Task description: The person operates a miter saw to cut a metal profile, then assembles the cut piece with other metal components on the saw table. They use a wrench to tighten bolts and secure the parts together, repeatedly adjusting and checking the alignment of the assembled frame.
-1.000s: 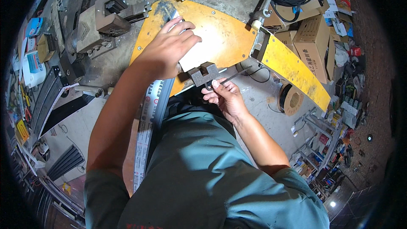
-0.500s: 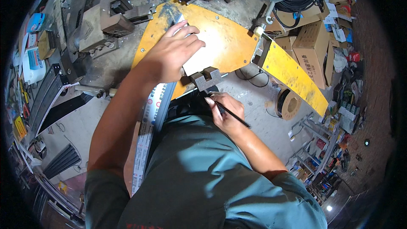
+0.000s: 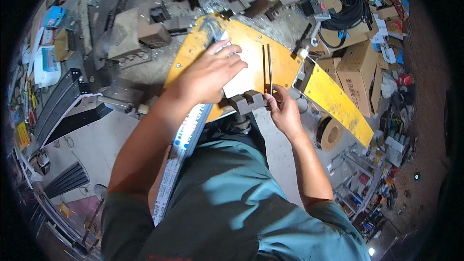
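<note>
A long grey profile [image 3: 186, 135] with printed film on it runs up from my waist onto a yellow plate [image 3: 285, 58]. My left hand [image 3: 210, 75] lies over its upper part, fingers bent across it; the thumb is hidden. Beside that hand, a white glaring surface shows on the plate. My right hand [image 3: 286, 112] pinches the lower end of a thin dark rod [image 3: 270, 67], which points away from me, its dark shadow alongside. A notched grey metal block [image 3: 246, 102] sits at the plate's near edge, between the hands and close to my right fingertips.
Heavy metal clamps and blocks [image 3: 154, 34] line the far left of the bench. A second yellow plate [image 3: 338, 101] slants off to the right, near a cardboard box [image 3: 357, 75], a coil of black cable [image 3: 345, 0] and a spool [image 3: 331, 134].
My right hand has moved up and right from below the block, turning the rod from slanting toward me to pointing away over the plate. The left hand keeps its place on the profile.
</note>
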Motion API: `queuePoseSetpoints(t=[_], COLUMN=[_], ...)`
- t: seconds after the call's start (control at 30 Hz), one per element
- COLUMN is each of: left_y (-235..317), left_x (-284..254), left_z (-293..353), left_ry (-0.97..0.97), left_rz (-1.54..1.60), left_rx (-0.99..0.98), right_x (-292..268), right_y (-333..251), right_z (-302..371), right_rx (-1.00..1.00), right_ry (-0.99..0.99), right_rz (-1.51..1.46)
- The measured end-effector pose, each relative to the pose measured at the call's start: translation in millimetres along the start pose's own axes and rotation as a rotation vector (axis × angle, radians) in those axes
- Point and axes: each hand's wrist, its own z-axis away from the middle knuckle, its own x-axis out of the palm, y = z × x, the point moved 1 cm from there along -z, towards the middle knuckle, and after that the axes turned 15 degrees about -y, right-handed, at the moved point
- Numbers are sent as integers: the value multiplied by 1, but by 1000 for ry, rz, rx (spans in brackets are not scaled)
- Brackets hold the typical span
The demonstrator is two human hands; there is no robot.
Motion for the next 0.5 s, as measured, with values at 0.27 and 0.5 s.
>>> queuePoseSetpoints(t=[0.27, 0.5], left_y=[0, 1], left_x=[-3, -3], left_z=[2, 1], left_ry=[-26, -58], left_rz=[30, -16], left_rx=[28, 36], right_x=[-1, -35], right_y=[-10, -123], right_z=[-5, -14], right_rx=[-36, -400], right_ry=[172, 183], right_rz=[206, 111])
